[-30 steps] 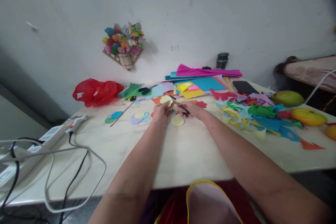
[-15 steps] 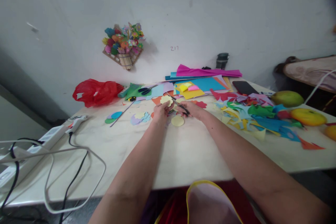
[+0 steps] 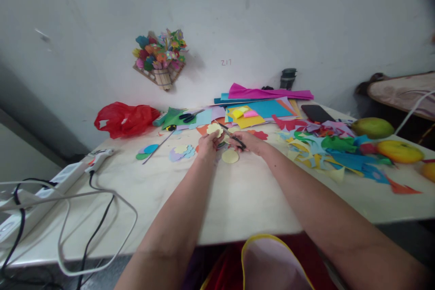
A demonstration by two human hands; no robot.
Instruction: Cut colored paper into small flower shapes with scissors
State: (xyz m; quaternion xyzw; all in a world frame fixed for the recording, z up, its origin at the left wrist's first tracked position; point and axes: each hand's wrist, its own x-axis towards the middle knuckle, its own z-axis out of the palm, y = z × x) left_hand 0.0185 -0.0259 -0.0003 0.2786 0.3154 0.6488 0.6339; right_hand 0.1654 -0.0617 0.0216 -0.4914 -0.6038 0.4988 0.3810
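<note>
Pinched in my left hand is a pale yellow paper flower with a scalloped edge. My right hand is closed around the dark handles of a pair of scissors. Their blades point up and left, close to the flower's right edge; whether they touch the paper is too small to tell. A pale yellow paper circle lies on the table just below my hands. To the left rests a small group of scalloped paper pieces in lilac, blue and pale yellow.
Colourful paper scraps spread over the table's right side, beside mangoes and a phone. Paper sheets lie at the back. A second pair of scissors and a red plastic bag sit back left. Cables trail from a power strip.
The scissor blades near the flower have shifted very slightly, and the flower sits a touch further left. Otherwise both hands stay in place.
</note>
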